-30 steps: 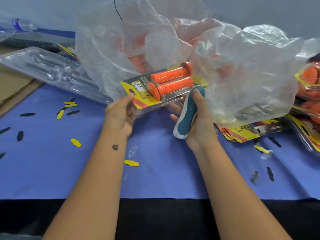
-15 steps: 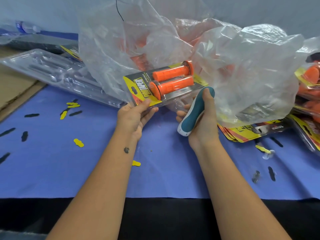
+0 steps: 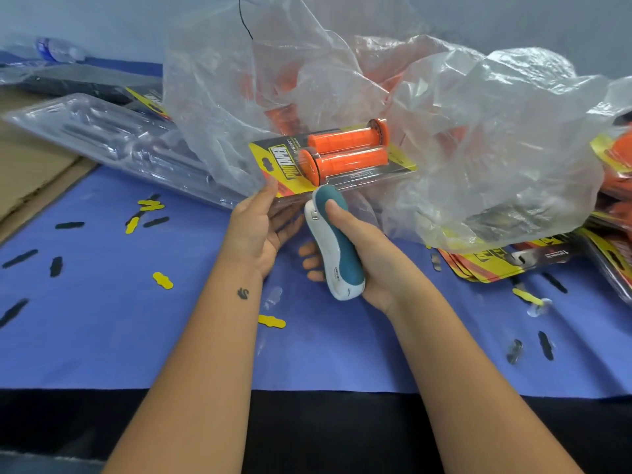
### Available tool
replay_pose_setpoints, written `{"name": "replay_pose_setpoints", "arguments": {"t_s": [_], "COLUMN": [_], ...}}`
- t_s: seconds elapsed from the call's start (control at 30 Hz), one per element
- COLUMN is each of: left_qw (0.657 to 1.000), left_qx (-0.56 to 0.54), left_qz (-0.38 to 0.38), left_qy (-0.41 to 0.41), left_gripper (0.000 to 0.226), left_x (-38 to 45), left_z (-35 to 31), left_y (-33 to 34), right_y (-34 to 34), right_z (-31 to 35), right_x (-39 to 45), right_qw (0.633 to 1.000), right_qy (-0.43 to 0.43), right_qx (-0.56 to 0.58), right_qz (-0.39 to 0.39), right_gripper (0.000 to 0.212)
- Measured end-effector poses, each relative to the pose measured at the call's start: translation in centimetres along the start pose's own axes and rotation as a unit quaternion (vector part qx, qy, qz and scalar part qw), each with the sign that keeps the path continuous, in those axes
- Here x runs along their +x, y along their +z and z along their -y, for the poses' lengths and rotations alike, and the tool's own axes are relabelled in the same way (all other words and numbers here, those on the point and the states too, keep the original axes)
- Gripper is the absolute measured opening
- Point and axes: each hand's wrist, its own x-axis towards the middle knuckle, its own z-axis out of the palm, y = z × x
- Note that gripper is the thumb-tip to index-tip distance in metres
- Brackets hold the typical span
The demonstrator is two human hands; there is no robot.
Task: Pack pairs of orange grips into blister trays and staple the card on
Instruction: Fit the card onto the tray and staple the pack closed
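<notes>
Since half a second ago the stapler [image 3: 337, 242] has swung round from the right-hand end of the pack [image 3: 333, 159] to its near long edge, its nose now touching the clear rim just beside the left thumb, while the pack itself has shifted a little to the right and sits flatter to the camera. From the head camera, the left hand [image 3: 258, 227] grips the pack's near left corner, thumb on the yellow card [image 3: 273, 164] and fingers curled underneath, holding it in the air above the blue table cover [image 3: 102, 319]. Two orange grips [image 3: 347, 152] lie side by side in the clear tray under the card. The right hand [image 3: 359, 265] is wrapped round the stapler, thumb pressed on its top. My reading is that one edge is done and another staple is about to go in here. Behind, a crumpled clear bag [image 3: 478, 138] holds more grips; loose cards [image 3: 496, 261] lie to the right.
</notes>
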Motion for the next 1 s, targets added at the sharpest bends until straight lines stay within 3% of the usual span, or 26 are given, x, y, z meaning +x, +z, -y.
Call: {"name": "replay_pose_setpoints", "arguments": {"t_s": [0.13, 0.3, 0.53, 0.67, 0.9, 1.0], "left_qw": [0.999, 0.999, 0.992, 0.990, 0.981, 0.979], "left_qx": [0.001, -0.014, 0.040, 0.064, 0.066, 0.065], "left_qz": [-0.038, -0.036, -0.097, -0.095, -0.155, -0.159], "left_qy": [0.036, 0.033, 0.066, 0.083, 0.097, 0.107], "left_gripper": [0.023, 0.020, 0.023, 0.021, 0.042, 0.039], "left_x": [0.1, 0.0, 0.0, 0.1, 0.3, 0.4], "left_z": [0.1, 0.0, 0.1, 0.2, 0.3, 0.3], "left_y": [0.2, 0.3, 0.2, -0.2, 0.0, -0.1], "right_y": [0.7, 0.5, 1.0, 1.3, 1.8, 1.8], "right_z": [0.1, 0.8, 1.8, 2.1, 1.9, 2.0], "right_x": [0.2, 0.5, 1.5, 2.2, 2.8, 3.0], "right_qw": [0.999, 0.999, 0.999, 0.999, 0.998, 0.998], "right_qy": [0.003, 0.045, 0.038, 0.038, 0.035, 0.026], "right_qx": [-0.051, -0.021, 0.001, 0.006, 0.037, 0.035], "right_qz": [-0.012, -0.007, 0.010, 0.024, 0.036, 0.044], "right_gripper": [0.070, 0.058, 0.050, 0.050, 0.044, 0.046]}}
